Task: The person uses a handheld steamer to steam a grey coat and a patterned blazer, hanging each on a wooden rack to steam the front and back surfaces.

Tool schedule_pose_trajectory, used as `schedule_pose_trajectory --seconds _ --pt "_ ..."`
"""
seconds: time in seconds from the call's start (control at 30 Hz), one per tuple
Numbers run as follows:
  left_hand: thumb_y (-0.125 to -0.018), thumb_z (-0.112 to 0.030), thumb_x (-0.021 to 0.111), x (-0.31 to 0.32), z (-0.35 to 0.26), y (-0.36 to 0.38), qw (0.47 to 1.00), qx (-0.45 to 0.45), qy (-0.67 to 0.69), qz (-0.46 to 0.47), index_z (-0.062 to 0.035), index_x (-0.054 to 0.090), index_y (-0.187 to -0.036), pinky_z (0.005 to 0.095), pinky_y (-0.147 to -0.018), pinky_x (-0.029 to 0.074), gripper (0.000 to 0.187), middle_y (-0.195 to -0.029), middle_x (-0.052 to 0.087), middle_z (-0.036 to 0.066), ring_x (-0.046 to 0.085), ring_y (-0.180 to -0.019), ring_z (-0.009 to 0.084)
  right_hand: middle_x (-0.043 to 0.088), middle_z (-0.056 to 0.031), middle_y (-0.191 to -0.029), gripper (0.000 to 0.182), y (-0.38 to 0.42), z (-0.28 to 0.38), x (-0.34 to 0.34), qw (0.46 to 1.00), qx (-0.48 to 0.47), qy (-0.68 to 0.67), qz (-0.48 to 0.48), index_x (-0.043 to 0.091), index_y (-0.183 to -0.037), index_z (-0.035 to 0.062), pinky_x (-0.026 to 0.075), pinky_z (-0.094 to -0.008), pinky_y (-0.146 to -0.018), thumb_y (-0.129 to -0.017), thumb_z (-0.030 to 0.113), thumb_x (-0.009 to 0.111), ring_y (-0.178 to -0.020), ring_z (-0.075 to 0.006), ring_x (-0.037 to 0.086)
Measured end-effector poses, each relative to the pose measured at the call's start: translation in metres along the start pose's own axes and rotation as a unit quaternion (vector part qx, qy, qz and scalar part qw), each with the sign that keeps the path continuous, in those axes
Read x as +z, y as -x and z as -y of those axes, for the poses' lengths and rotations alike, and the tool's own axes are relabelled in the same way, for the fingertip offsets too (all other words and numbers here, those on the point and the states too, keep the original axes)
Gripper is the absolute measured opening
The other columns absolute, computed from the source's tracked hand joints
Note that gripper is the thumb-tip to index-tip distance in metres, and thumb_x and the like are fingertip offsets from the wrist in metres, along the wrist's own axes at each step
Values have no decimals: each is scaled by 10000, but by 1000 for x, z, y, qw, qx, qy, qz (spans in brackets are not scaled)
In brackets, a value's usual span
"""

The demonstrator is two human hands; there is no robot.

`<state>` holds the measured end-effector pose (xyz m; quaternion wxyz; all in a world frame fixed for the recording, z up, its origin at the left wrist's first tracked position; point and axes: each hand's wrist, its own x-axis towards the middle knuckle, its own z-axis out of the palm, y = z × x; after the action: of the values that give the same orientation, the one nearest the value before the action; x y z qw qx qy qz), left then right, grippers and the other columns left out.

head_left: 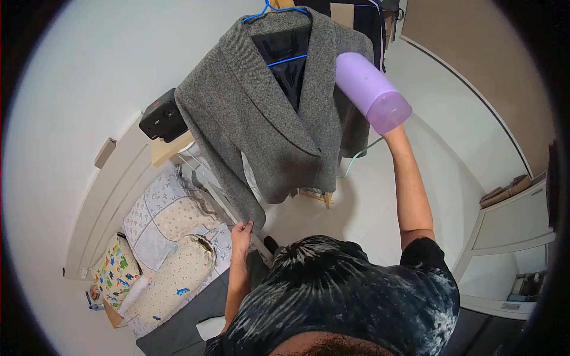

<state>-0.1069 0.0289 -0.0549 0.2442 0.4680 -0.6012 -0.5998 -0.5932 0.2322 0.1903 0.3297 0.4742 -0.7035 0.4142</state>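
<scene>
A grey tweed jacket [261, 118] with a dark lining hangs on a blue hanger [287, 59]. My left hand [241, 233] is closed on the cuff end of the sleeve at the lower left and draws that sleeve out to the side. In my right hand [393, 133] is a lilac handheld garment steamer [365, 83] with a see-through purple tank, raised against the jacket's right-hand side in the view. The steamer covers most of the fingers of that hand. A pale green cord [354, 161] runs down near the jacket's lower right edge.
A black box-like device [164, 117] stands on a small wooden shelf [166, 149] at left. Below it is a bed with patterned pillows [163, 207] and a white headboard [98, 207]. Dark clothes [369, 29] hang behind the jacket. White cabinets [507, 228] line the right side.
</scene>
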Motion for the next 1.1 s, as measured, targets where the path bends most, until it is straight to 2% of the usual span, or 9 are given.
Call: schedule_pose_trajectory --seconds 0.07,0.1,0.13,0.23,0.3,0.47,0.7,1.03,1.1 --pt "-929 -136 632 0 4 0 1000 -4 8 4 -58 619 -789 244 -585 387 160 -712 587 -41 493 -621 63 662 -148 -1031 384 22 2 6 1000 -3 7 11 645 -1052 67 502 -424 -836 -720 236 737 -986 -330 629" --pt "-916 -156 649 2 6 0 1000 0 6 -5 -67 556 -721 258 -549 337 234 -658 509 -51 433 -594 63 662 -148 -1031 384 36 3 11 1000 -6 5 15 645 -1052 67 502 -424 -836 -720 236 737 -986 -330 629" --pt "-903 -175 666 2 7 1 1000 3 2 -14 -76 494 -652 272 -513 287 320 -604 432 -62 372 -568 63 664 -143 -1037 392 56 3 16 996 -27 57 58 644 -1056 69 500 -419 -845 -714 233 743 -996 -320 630" --pt "-903 -169 663 2 -5 8 1000 -8 -2 -15 -70 499 -655 270 -514 290 313 -604 436 -62 376 -570 61 662 -151 -1056 423 136 -15 45 975 -23 105 194 640 -1060 68 504 -396 -845 -693 234 768 -1007 -310 633" --pt "-905 -165 660 1 -3 7 1000 -8 14 -13 -68 506 -659 268 -516 292 305 -605 440 -64 379 -572 59 673 -159 -997 429 184 -2 54 970 145 -65 186 649 -1035 72 521 -387 -807 -673 260 780 -937 -328 651" --pt "-908 -157 652 3 -13 11 999 -6 30 -15 -64 548 -690 261 -523 299 259 -617 462 -68 393 -581 55 684 -143 -859 360 215 63 35 913 271 -202 228 665 -949 67 524 -386 -719 -677 273 779 -818 -336 669" --pt "-915 -166 654 6 -28 21 1000 -12 -11 -13 -72 535 -687 257 -520 292 273 -619 454 -73 381 -578 48 650 -125 -895 267 270 80 48 908 223 -55 351 662 -924 93 523 -403 -700 -718 257 705 -790 -329 645" --pt "-906 -159 669 1 -38 34 1000 -10 -18 -16 -103 455 -638 271 -498 255 348 -599 390 -84 333 -557 46 573 -102 -795 161 204 110 57 960 125 -51 246 629 -861 91 512 -419 -596 -737 182 675 -725 -319 615" --pt "-906 -164 670 -4 -30 33 999 -8 -30 -23 -106 443 -631 274 -496 250 361 -599 379 -85 323 -556 48 557 -98 -782 161 182 116 56 973 128 -83 172 625 -869 88 507 -403 -567 -736 160 679 -697 -314 611"
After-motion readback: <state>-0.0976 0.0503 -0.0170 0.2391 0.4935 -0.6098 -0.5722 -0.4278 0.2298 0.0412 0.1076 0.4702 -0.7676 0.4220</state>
